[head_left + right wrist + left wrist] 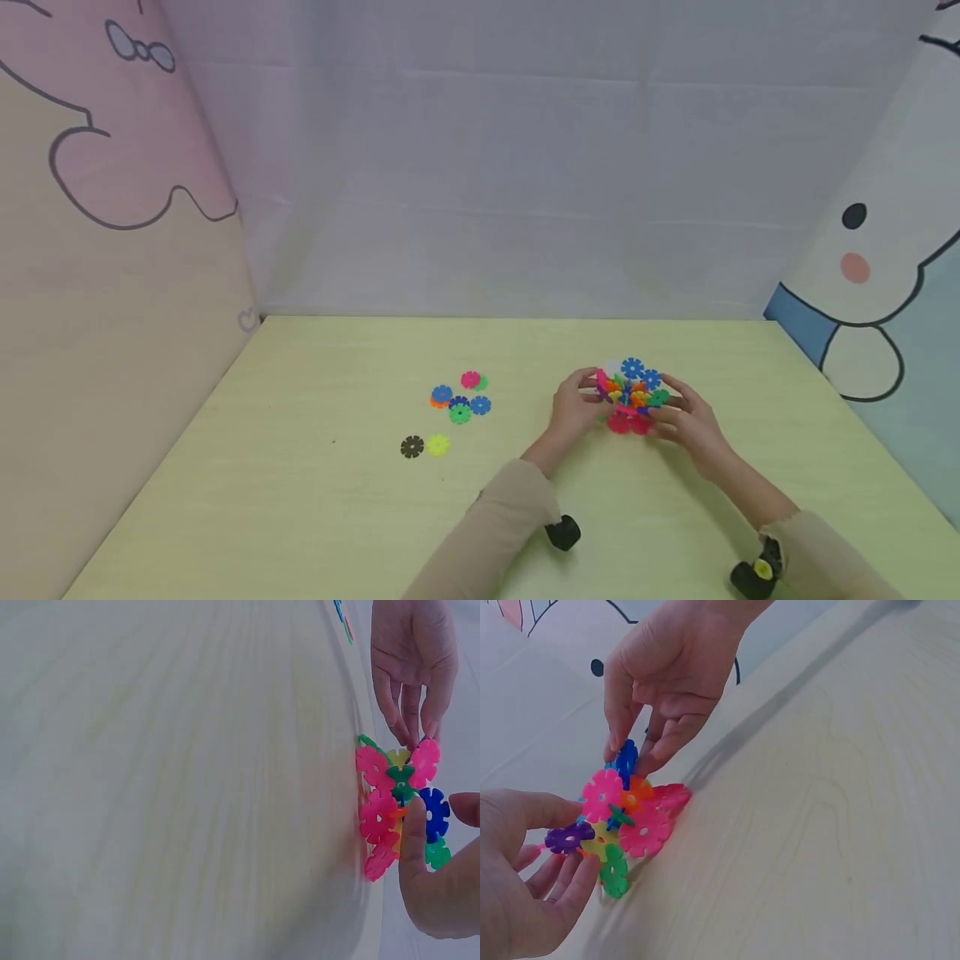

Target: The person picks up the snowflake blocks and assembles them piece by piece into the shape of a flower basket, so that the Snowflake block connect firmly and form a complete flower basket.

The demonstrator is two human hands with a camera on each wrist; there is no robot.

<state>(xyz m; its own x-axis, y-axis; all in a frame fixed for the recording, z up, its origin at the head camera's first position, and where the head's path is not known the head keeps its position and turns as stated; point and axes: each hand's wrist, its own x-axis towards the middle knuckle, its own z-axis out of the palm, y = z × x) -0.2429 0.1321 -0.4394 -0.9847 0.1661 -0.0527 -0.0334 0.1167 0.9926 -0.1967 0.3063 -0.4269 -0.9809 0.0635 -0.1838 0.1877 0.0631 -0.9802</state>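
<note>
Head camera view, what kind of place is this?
Possibly a children's play or activity corner, though I can't be sure: cartoon-decorated side walls, a pale table and a cluster of colourful notched discs.

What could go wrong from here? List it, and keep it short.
The left fingers and right fingers grip opposite sides of the disc cluster; an uneven pull could pop discs off.
If the left sleeve swings outward, it might sweep the loose yellow disc away.

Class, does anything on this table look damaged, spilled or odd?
Nothing stands out. The left hand and right hand hold a cluster of notched discs; loose discs lie on the table, some overlapping, none visibly broken.
</note>
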